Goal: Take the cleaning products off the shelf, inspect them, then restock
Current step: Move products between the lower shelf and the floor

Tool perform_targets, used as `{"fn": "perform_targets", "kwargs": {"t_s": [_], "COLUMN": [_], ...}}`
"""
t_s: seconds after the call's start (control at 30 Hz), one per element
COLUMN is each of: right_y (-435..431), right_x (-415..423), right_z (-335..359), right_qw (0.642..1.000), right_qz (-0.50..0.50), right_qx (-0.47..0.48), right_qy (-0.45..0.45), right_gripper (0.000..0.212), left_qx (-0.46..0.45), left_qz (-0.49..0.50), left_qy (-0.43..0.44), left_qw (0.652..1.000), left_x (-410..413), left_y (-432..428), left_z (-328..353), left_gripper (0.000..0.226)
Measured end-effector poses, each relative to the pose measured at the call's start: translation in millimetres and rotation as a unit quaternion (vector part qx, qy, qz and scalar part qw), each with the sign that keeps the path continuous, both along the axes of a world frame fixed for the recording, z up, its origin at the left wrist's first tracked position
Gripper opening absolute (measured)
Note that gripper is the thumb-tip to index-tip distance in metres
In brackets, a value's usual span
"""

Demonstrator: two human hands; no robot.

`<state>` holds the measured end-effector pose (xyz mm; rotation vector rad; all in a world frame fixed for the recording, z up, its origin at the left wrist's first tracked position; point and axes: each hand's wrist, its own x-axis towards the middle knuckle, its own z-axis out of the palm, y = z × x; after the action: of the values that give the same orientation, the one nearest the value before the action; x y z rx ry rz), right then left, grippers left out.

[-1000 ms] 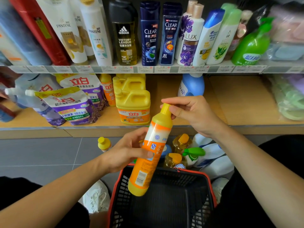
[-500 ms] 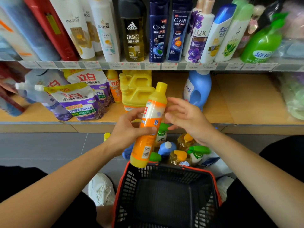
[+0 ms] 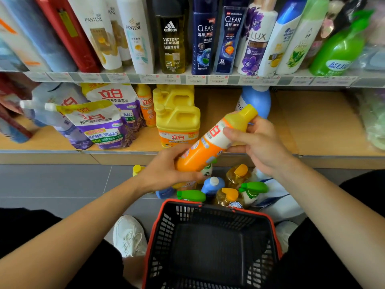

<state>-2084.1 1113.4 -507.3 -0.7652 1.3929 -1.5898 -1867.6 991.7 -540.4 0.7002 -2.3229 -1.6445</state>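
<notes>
I hold an orange dish-soap bottle (image 3: 210, 142) with a yellow cap, tilted so the cap points up and right, in front of the lower shelf (image 3: 325, 124). My left hand (image 3: 166, 170) grips its base end. My right hand (image 3: 258, 142) grips its neck end just below the cap. On the floor under the bottle stand several cleaning bottles (image 3: 229, 192) with green, blue and orange caps. Yellow jugs (image 3: 179, 122) and purple refill pouches (image 3: 104, 124) sit on the lower shelf at the left.
A black basket with a red rim (image 3: 166, 203) stands on the grey floor between my knees, with nothing in it. The upper shelf (image 3: 187, 79) carries shampoo and body-wash bottles. A blue bottle (image 3: 258, 99) stands behind the held bottle. My white shoe (image 3: 129, 236) is left of the basket.
The bottle went from upright to tilted with the cap to the right. My right hand closed round its neck end, and my left hand slid to the base.
</notes>
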Motion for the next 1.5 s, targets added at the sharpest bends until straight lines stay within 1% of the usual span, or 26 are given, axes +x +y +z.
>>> {"fn": "perform_targets", "kwargs": {"t_s": [0.07,0.1,0.2,0.27,0.33,0.37,0.43,0.47,0.5,0.57,0.63,0.73,0.8,0.87,0.93,1.07,1.13,1.23,1.33,1.4,1.5], "right_y": [-0.3,-0.5,-2.2,-3.3,-3.9,-3.5,-2.5,-2.3,-1.9,-1.3,-1.4,-2.7,-4.7,-6.6,-7.4,-6.9,-6.8,-5.6,-3.7,-3.4,-2.8], "right_x": [-10.6,-14.9,-22.6,-25.8,-27.3,-27.2,-27.7,-27.9,-27.3,-22.2,-11.3,13.5,27.3,37.3,43.5,48.6,47.9,45.9,45.7,46.8,49.2], "right_z": [2.7,2.9,-1.7,-6.5,-10.7,-13.4,-19.6,-22.2,-24.7,-27.2,-26.6,-28.2,-33.2,-38.6,-41.3,-42.5,-46.0,-50.4,-50.9,-50.7,-50.6], "right_qw": [0.999,0.999,0.996,0.995,0.994,0.993,0.980,0.965,0.948,0.918,0.899,0.892,0.891,0.900,0.912,0.939,0.951,0.967,0.978,0.979,0.977], "right_qz": [-0.028,-0.041,-0.071,-0.091,-0.107,-0.109,-0.113,-0.106,-0.089,-0.048,-0.012,0.062,0.091,0.103,0.111,0.108,0.109,0.120,0.135,0.138,0.129], "right_qx": [-0.015,-0.017,-0.015,-0.006,0.015,0.031,0.078,0.112,0.146,0.185,0.165,0.121,0.107,0.091,0.072,0.045,0.038,0.041,0.050,0.054,0.052], "right_qy": [-0.011,-0.017,-0.046,-0.032,0.014,0.044,0.147,0.213,0.268,0.347,0.406,0.431,0.433,0.414,0.388,0.323,0.287,0.220,0.151,0.139,0.159], "right_gripper": [0.044,0.046,0.054,0.059,0.061,0.060,0.051,0.047,0.045,0.052,0.063,0.080,0.088,0.089,0.084,0.074,0.071,0.066,0.063,0.064,0.065], "left_qx": [-0.017,-0.006,0.048,0.065,0.074,0.094,0.145,0.155,0.148,0.103,0.052,-0.003,-0.021,-0.030,-0.023,0.009,-0.003,-0.066,-0.178,-0.221,-0.277], "left_qz": [-0.009,-0.007,0.032,0.081,0.129,0.150,0.181,0.190,0.194,0.193,0.193,0.179,0.157,0.131,0.111,0.089,0.071,0.062,0.062,0.064,0.080], "left_qy": [-0.030,-0.029,0.018,0.067,0.099,0.107,0.125,0.133,0.135,0.126,0.113,0.096,0.098,0.109,0.127,0.151,0.158,0.178,0.188,0.199,0.223], "left_qw": [0.999,1.000,0.998,0.992,0.984,0.978,0.965,0.960,0.960,0.968,0.973,0.979,0.983,0.985,0.985,0.985,0.985,0.980,0.964,0.953,0.931], "left_x": [4.6,6.8,9.4,9.4,10.4,10.4,10.5,10.4,10.3,10.1,9.5,5.5,2.0,-0.2,-1.5,-1.2,-0.4,1.8,3.6,4.2,5.3], "left_y": [-14.0,-19.7,-25.1,-25.8,-31.3,-34.8,-40.3,-41.8,-42.8,-41.6,-38.4,-29.8,-23.0,-16.8,-11.6,-10.5,-12.7,-11.8,-8.2,-6.5,-2.8], "left_z": [1.4,0.9,1.8,2.2,1.1,0.8,1.1,1.6,2.4,4.8,6.4,9.9,13.3,16.4,18.3,20.5,22.9,26.5,26.5,26.5,26.4], "left_gripper": [0.061,0.060,0.061,0.059,0.058,0.061,0.066,0.067,0.067,0.066,0.065,0.062,0.059,0.053,0.049,0.050,0.041,0.035,0.038,0.040,0.039]}}
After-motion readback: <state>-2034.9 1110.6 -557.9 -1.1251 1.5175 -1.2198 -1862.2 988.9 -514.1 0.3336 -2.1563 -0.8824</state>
